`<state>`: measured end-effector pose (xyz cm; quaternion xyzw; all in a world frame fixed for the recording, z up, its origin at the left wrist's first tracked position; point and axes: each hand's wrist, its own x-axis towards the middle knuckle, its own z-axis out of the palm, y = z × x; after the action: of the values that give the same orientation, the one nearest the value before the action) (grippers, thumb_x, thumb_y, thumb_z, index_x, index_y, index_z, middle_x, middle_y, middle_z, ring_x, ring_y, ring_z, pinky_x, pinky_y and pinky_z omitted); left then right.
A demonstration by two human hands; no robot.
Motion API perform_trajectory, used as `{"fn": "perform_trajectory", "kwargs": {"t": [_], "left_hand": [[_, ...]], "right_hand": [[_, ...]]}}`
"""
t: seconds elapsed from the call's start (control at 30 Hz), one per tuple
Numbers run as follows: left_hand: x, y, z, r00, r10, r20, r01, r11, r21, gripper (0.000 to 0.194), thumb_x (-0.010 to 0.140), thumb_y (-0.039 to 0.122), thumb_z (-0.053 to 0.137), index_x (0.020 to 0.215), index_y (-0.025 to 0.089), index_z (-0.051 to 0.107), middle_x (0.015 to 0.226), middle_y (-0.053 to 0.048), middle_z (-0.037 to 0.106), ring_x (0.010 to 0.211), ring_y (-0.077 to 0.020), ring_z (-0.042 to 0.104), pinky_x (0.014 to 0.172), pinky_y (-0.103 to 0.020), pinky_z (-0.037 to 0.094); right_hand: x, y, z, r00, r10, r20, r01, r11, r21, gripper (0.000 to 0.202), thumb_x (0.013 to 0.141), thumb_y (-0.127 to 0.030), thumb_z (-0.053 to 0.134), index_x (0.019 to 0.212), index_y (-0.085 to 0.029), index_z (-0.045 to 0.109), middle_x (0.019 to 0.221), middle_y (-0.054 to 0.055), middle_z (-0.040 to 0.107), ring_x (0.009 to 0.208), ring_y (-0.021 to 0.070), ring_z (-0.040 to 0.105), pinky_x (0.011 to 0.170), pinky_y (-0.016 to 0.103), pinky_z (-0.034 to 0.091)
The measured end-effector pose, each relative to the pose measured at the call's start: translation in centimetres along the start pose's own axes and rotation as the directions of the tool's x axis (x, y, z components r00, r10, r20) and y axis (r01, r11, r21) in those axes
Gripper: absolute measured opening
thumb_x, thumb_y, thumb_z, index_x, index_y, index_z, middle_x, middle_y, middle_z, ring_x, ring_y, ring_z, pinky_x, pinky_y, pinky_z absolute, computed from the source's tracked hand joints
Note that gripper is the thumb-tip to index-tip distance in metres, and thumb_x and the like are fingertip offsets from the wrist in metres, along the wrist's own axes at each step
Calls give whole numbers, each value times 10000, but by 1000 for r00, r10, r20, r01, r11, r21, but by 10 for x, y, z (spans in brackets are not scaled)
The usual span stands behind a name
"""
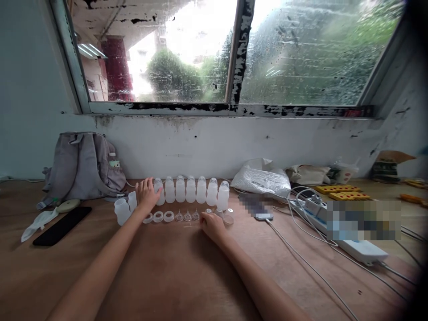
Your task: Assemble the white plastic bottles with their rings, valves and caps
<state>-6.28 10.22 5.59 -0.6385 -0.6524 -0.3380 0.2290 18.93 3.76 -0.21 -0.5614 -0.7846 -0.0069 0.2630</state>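
Along the table stands a row of several frosted baby bottles (180, 191) with clear domed caps. My left hand (146, 194) is at the leftmost bottle (158, 183), its thumb across the front and its fingers at the far left side. Two uncapped bottle bodies (122, 213) stand left of that wrist. In front of the row lie white collar rings (168, 216) and clear silicone nipples (187, 216). My right hand (212, 225) rests at the right end of the nipples, its fingers curled; what they hold is hidden. Beside it sits a clear round part (228, 219).
At left are a grey backpack (78, 167), a black phone (63, 226) and a white tissue (38, 224). To the right lie a silver bubble mailer (262, 178), a charging cable (301, 263), a white power strip (364, 250) and yellow strips (347, 192). A wall and window stand behind.
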Motion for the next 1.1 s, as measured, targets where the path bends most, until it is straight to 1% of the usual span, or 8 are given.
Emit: {"fn": "perform_trajectory", "kwargs": {"t": [0.27,0.47,0.53,0.63,0.7,0.77,0.93,1.1], "left_hand": [[25,5,12,999,-41,35,40,998,38,342,779,403,427,875,146,633,1161,-175,515,1124,-308,401,962,-511,215],[16,29,-37,980,1,-201,-10,999,-46,328,829,368,401,1022,138,534,1284,-159,393,1180,-307,341,980,-529,149],[2,42,-55,977,69,-200,-98,986,-138,359,837,400,392,1059,136,492,1212,-147,462,1104,-278,427,953,-448,261],[-34,64,-69,976,185,-115,-209,942,-261,357,847,424,379,1082,165,452,1023,-93,576,949,-232,529,855,-361,379],[-60,75,-69,964,262,-41,-261,909,-325,336,843,432,387,1062,187,458,950,-69,601,881,-215,561,798,-334,419],[-79,82,-65,940,339,27,-298,859,-417,312,838,430,401,1046,204,459,925,-49,615,840,-198,582,743,-305,445],[-98,83,-53,911,407,67,-270,710,-651,282,866,309,377,1133,218,386,1060,-57,578,936,-179,569,776,-299,451],[-113,85,-26,924,366,114,-147,611,-778,505,809,316,460,1253,172,268,1182,-125,496,1065,-257,502,837,-370,438]], "right_hand": [[0,4,-1,999,3,-37,-2,999,42,236,715,-58,410,701,-203,595,724,-1,625,695,122,567,586,191,338],[0,-2,-8,989,-8,-146,38,978,204,225,719,-72,383,752,-183,576,779,22,611,719,131,554,631,205,377],[1,-10,-10,976,46,-212,52,900,432,197,732,-100,383,760,-177,562,748,23,599,686,134,548,603,211,391],[-1,-29,-14,959,166,-232,72,647,759,161,809,-220,375,821,-183,531,672,2,544,563,120,502,500,211,376],[-4,-42,-19,963,177,-205,90,505,859,192,849,-305,347,853,-191,502,596,-31,463,466,97,419,435,202,327],[-9,-52,-26,969,139,-204,121,454,883,209,863,-347,334,850,-196,478,566,-50,399,447,86,361,428,199,295],[-14,-60,-38,969,-7,-247,196,630,751,185,793,-355,489,873,-196,440,519,-84,303,458,82,299,459,203,252],[-9,-54,-40,966,8,-260,160,771,616,200,770,-355,510,856,-196,425,496,-91,288,438,82,302,451,198,253]]}}
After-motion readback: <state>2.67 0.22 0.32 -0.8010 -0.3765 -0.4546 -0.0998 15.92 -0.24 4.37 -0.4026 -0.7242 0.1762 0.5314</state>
